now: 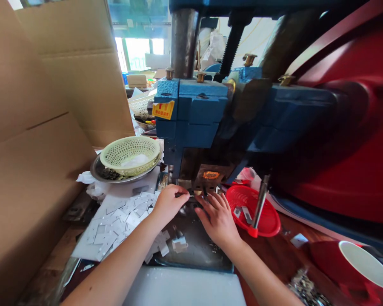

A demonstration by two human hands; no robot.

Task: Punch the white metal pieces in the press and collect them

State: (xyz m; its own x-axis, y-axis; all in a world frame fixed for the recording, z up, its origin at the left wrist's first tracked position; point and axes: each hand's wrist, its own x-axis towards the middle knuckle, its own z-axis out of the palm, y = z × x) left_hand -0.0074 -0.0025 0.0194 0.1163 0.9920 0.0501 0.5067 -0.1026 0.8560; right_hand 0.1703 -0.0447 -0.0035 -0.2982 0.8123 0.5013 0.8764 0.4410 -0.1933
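My left hand (170, 204) is at the foot of the blue press (194, 112), thumb and forefinger pinched together. What lies between those fingertips is hidden. My right hand (219, 219) is beside it, fingers stretched forward toward the small tooling (207, 187) under the press head; whether they touch it I cannot tell. Left of my left forearm, flat thin metal plates (124, 223) lie in a loose pile on a white board. A few more plates (179, 244) rest on the dark machine bed (199, 231) between my arms.
A red basket (271, 227) with a few plates stands to the right, a metal lever (261, 204) crossing it. A red mug (344, 265) and small metal bits (308, 289) sit nearer. A pale green basket (130, 168) rests on a steel bowl (97, 170). Cardboard (35, 178) walls the left.
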